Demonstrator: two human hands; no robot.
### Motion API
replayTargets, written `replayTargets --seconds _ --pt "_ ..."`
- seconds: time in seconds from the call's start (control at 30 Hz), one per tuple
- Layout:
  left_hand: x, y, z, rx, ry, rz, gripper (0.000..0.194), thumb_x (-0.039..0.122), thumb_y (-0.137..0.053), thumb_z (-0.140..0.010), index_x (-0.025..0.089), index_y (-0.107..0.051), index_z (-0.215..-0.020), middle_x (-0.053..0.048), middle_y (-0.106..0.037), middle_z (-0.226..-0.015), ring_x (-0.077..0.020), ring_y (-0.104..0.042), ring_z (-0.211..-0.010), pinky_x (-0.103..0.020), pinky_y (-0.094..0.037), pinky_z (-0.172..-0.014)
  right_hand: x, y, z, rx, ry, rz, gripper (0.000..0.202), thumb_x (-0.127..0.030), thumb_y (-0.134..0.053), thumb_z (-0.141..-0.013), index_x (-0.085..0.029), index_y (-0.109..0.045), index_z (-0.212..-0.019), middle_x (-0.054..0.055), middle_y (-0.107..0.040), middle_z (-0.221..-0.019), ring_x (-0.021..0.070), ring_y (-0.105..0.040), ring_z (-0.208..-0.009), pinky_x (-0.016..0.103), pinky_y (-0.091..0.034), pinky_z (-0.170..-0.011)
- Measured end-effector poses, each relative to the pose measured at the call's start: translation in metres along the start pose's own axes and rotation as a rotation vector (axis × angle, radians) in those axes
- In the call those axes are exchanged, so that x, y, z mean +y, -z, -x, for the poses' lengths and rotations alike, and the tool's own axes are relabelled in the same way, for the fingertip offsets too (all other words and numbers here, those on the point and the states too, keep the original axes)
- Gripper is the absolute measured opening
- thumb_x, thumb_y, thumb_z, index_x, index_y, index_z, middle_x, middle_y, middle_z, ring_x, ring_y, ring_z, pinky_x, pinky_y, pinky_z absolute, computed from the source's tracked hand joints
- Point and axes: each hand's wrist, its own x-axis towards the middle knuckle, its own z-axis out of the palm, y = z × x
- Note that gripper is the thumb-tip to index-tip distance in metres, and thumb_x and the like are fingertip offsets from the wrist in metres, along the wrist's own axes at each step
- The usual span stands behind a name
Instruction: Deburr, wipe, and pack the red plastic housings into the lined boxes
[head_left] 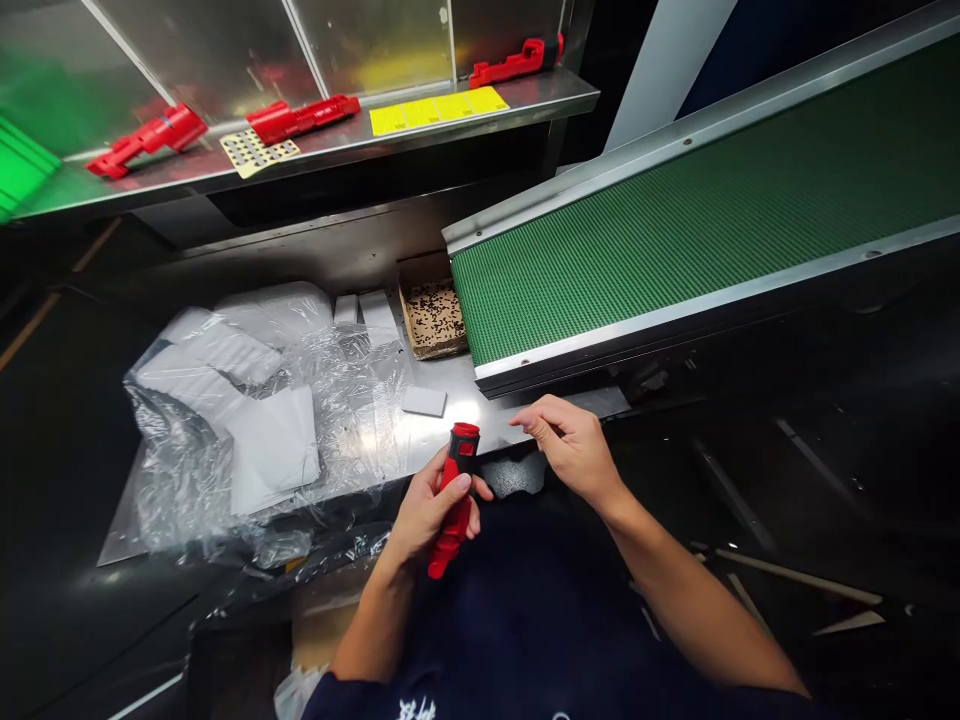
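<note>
My left hand (426, 510) is wrapped round a red-and-black plastic tool housing (456, 500), tilted with its round red end up and its narrower end toward my body. My right hand (574, 447) hovers to the right of the housing, apart from it, in front of the conveyor's lower end. Its thumb and forefinger are pinched together; whatever may be between them is too small to make out. A small flat grey-white block (424, 402) lies on the metal bench (457, 385) just beyond the housing.
A green conveyor belt (675, 210) slopes up to the right. Beside its lower end stands a cardboard box (435, 310) of small dark pieces. Clear plastic wrap (187, 480) with white sheets (274, 445) covers the left bench. The shelf (337, 140) above carries red housings (304, 117) and yellow labels (439, 110).
</note>
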Motion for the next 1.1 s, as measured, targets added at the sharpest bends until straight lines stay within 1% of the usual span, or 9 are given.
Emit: replayTargets --seconds 0.1,0.2,0.37,0.5,0.6,0.7,0.83,0.97,1.1 --pt "-0.001 -0.001 -0.004 0.002 -0.004 0.074 0.057 0.060 -0.072 -0.077 0.016 -0.055 -0.107 -0.007 -0.071 -0.077 -0.0147 -0.058 -0.042 -0.022 -0.041 -0.038 0.013 -0.004 0.007 0.015 -0.046 0.054 0.036 -0.051 -0.057 -0.089 -0.020 -0.064 -0.072 0.000 -0.057 -0.062 0.0136 -0.049 -0.056 0.027 -0.037 -0.054" --pt "-0.001 -0.001 -0.008 0.038 0.044 0.177 0.057 0.069 -0.064 -0.078 0.013 -0.062 -0.093 -0.009 -0.070 -0.074 -0.0149 -0.058 -0.045 -0.023 -0.044 -0.040 0.044 -0.003 0.012 -0.041 -0.051 0.251 0.038 -0.047 -0.053 -0.092 -0.021 -0.057 -0.065 0.001 -0.055 -0.060 0.0146 -0.050 -0.058 0.028 -0.038 -0.057" --pt "0.000 0.007 -0.011 0.119 0.091 0.323 0.053 0.058 -0.058 -0.088 0.007 -0.068 -0.080 -0.009 -0.063 -0.060 -0.0133 -0.060 -0.050 -0.018 -0.049 -0.050 0.119 0.025 0.028 -0.212 -0.237 0.751 0.010 -0.027 -0.065 -0.081 -0.022 -0.063 -0.073 0.010 -0.070 -0.083 0.0262 -0.063 -0.085 0.035 -0.044 -0.070" --pt "-0.004 0.017 -0.011 0.124 0.079 0.453 0.054 0.056 -0.047 -0.095 0.009 -0.066 -0.076 -0.007 -0.060 -0.055 -0.0116 -0.055 -0.044 -0.016 -0.045 -0.044 0.154 0.046 0.045 -0.173 -0.317 0.770 0.020 -0.040 -0.064 -0.080 -0.022 -0.065 -0.070 0.012 -0.070 -0.074 0.0325 -0.066 -0.073 0.043 -0.051 -0.062" --pt "-0.010 0.019 -0.011 0.076 0.111 0.475 0.058 0.061 -0.045 -0.094 0.010 -0.065 -0.075 -0.006 -0.057 -0.050 -0.0108 -0.051 -0.038 -0.016 -0.042 -0.039 0.143 0.039 0.048 -0.049 -0.281 0.494 0.035 -0.057 -0.055 -0.084 -0.025 -0.070 -0.080 0.011 -0.073 -0.085 0.0310 -0.068 -0.074 0.046 -0.056 -0.067" --pt "-0.015 0.011 -0.012 0.009 0.142 0.436 0.061 0.067 -0.050 -0.089 0.010 -0.063 -0.073 -0.005 -0.055 -0.047 -0.0109 -0.050 -0.036 -0.016 -0.040 -0.037 0.099 0.011 0.038 0.031 -0.150 0.196 0.046 -0.062 -0.058 -0.083 -0.025 -0.068 -0.109 0.011 -0.071 -0.112 0.0302 -0.068 -0.094 0.046 -0.058 -0.081" --pt "-0.024 -0.012 -0.014 0.007 0.083 0.367 0.060 0.068 -0.057 -0.085 0.010 -0.063 -0.071 -0.004 -0.056 -0.046 -0.0114 -0.049 -0.034 -0.017 -0.040 -0.034 0.041 -0.028 0.014 -0.103 -0.035 -0.127 0.072 -0.062 -0.066 -0.079 -0.022 -0.051 -0.138 0.012 -0.055 -0.141 0.0297 -0.053 -0.128 0.045 -0.049 -0.102" --pt "-0.033 -0.025 -0.015 0.005 0.088 0.340 0.060 0.069 -0.062 -0.080 0.011 -0.061 -0.067 -0.003 -0.056 -0.047 -0.0115 -0.048 -0.032 -0.018 -0.039 -0.031 0.027 -0.040 0.003 -0.264 -0.177 -0.217 0.053 -0.056 -0.063 -0.084 -0.023 -0.063 -0.125 0.009 -0.068 -0.123 0.0268 -0.063 -0.115 0.043 -0.049 -0.102" --pt "-0.040 -0.020 -0.017 -0.048 0.127 0.340 0.064 0.071 -0.058 -0.082 0.011 -0.059 -0.062 -0.004 -0.053 -0.043 -0.0107 -0.045 -0.029 -0.018 -0.036 -0.029 0.032 -0.033 0.000 -0.319 -0.234 -0.211 0.045 -0.053 -0.062 -0.083 -0.021 -0.071 -0.114 0.008 -0.073 -0.113 0.0266 -0.066 -0.108 0.043 -0.049 -0.100"
